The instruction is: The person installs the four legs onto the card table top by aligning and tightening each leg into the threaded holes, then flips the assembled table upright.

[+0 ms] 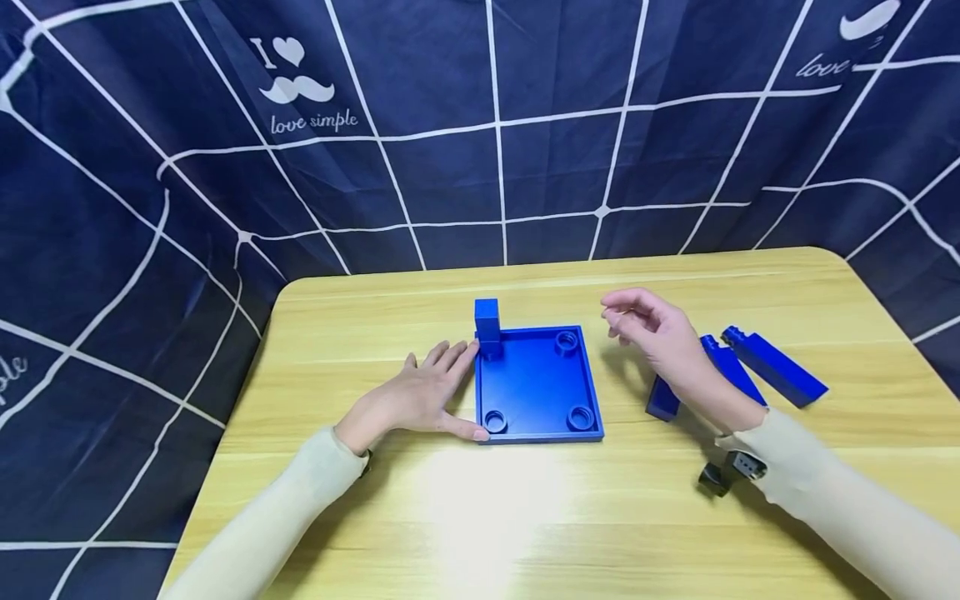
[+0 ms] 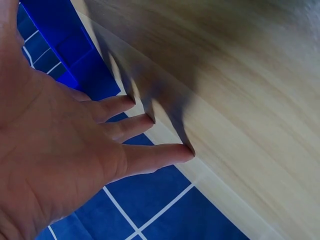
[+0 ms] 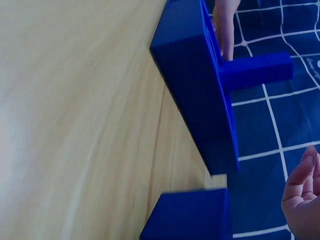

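The blue tray (image 1: 528, 379) is steadied by the left hand (image 1: 423, 398), its fingers spread and thumb at the near corner; the right hand (image 1: 654, 332) is loosely curled, with nothing seen in it. A loose post (image 1: 780, 367) is probably best pressed straight down while the tray is braced. Counted: one tray, one upright post (image 1: 487, 320) beside the left fingertips, three bare sockets (image 1: 580, 418) between the hands, two loose posts and a part-hidden block (image 1: 663, 400) by the right wrist.

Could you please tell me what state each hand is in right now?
Left hand: open, fingers spread, touching the left side of the blue tray.
Right hand: open, fingers loosely curled, holding nothing.
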The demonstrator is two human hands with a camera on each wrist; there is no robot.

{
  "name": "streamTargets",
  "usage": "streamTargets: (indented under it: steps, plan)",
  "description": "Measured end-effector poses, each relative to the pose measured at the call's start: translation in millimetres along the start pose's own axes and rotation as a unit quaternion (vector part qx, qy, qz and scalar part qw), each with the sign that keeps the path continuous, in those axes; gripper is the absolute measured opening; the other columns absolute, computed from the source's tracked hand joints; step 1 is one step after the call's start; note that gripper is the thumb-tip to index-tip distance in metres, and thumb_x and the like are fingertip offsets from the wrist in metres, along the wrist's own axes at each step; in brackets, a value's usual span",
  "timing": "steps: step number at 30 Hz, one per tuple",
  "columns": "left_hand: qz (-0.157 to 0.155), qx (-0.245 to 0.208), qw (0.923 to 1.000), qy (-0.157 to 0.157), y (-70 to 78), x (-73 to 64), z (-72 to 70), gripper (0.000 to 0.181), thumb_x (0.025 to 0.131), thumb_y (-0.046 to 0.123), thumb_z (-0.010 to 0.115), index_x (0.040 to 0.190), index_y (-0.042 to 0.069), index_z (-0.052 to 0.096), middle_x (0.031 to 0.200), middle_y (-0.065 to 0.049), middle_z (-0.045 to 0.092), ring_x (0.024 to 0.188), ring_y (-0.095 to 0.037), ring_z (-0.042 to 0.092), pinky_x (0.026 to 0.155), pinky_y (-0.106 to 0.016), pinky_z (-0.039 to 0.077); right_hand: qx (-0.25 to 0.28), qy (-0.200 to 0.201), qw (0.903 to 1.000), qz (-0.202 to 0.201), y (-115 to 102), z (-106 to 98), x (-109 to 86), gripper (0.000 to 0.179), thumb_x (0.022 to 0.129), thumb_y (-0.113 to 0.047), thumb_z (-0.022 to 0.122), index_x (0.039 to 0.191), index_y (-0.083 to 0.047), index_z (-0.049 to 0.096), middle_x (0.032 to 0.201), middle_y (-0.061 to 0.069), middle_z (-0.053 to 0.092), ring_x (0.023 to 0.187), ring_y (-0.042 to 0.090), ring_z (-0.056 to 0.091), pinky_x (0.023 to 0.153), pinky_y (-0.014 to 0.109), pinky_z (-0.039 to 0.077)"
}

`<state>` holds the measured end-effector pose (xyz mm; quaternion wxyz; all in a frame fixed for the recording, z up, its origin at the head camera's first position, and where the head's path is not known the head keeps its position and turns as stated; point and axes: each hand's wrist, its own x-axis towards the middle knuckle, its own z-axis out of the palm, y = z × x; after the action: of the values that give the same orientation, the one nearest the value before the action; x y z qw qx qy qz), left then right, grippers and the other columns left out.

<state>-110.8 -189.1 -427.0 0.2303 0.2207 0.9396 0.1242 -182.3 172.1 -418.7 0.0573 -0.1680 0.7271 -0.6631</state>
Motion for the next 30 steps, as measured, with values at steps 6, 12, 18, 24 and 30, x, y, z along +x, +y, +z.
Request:
streamTargets:
  steps: [6, 12, 18, 24, 30]
  plan:
    - [0.003, 0.009, 0.9999, 0.005, 1.5, -0.5, 0.0, 0.135, 0.087, 0.085, 0.07, 0.177, 0.015, -0.004, 0.181, -0.019, 0.01, 0.164, -0.047, 0.011, 0.117, -0.084, 0.018, 0.019, 0.012, 0.9997, 0.003, -2.2, -18.7, -13.3, 0.021, 0.11, -0.008, 0.067, 0.129, 0.002, 0.07, 0.104, 0.001, 0.074, 0.089, 0.016, 0.067, 0.074, 0.021, 0.056]
    - [0.001, 0.021, 0.9998, 0.005, 0.4, 0.5, -0.9, 0.135, 0.087, 0.086, 0.068, 0.177, 0.015, -0.004, 0.181, -0.019, 0.01, 0.163, -0.048, 0.013, 0.116, -0.083, 0.021, 0.077, 0.033, 0.9964, -0.008, -4.9, -41.3, -26.1, 0.022, 0.109, -0.002, 0.066, 0.129, 0.006, 0.069, 0.106, 0.004, 0.076, 0.091, 0.015, 0.068, 0.076, 0.021, 0.057]
    - [0.011, 0.02, 0.9997, 0.012, -1.5, 3.2, 0.6, 0.135, 0.087, 0.087, 0.067, 0.177, 0.016, -0.004, 0.181, -0.018, 0.011, 0.163, -0.048, 0.014, 0.115, -0.084, 0.022, 0.107, 0.063, 0.9918, -0.028, -6.4, -67.0, -37.8, 0.02, 0.107, 0.006, 0.064, 0.126, 0.009, 0.069, 0.104, 0.004, 0.077, 0.087, 0.014, 0.068, 0.073, 0.019, 0.056]
    - [0.006, 0.022, 0.9997, 0.012, -2.2, 2.3, 1.1, 0.135, 0.087, 0.087, 0.066, 0.177, 0.016, -0.005, 0.181, -0.017, 0.01, 0.164, -0.047, 0.013, 0.115, -0.084, 0.022, 0.13, 0.085, 0.9877, -0.021, -4.3, -83.5, -46.2, 0.021, 0.106, 0.01, 0.064, 0.125, 0.008, 0.07, 0.104, 0.006, 0.077, 0.087, 0.014, 0.069, 0.075, 0.019, 0.057]
    - [0.012, 0.019, 0.9996, 0.015, -1.5, 0.4, 0.5, 0.133, 0.088, 0.085, 0.069, 0.177, 0.016, -0.003, 0.181, -0.019, 0.012, 0.163, -0.049, 0.013, 0.115, -0.085, 0.022, 0.11, 0.123, 0.9861, -0.018, -4.0, -93.1, -53.8, 0.019, 0.105, 0.006, 0.067, 0.124, 0.009, 0.07, 0.1, 0.005, 0.077, 0.084, 0.013, 0.069, 0.074, 0.017, 0.057]
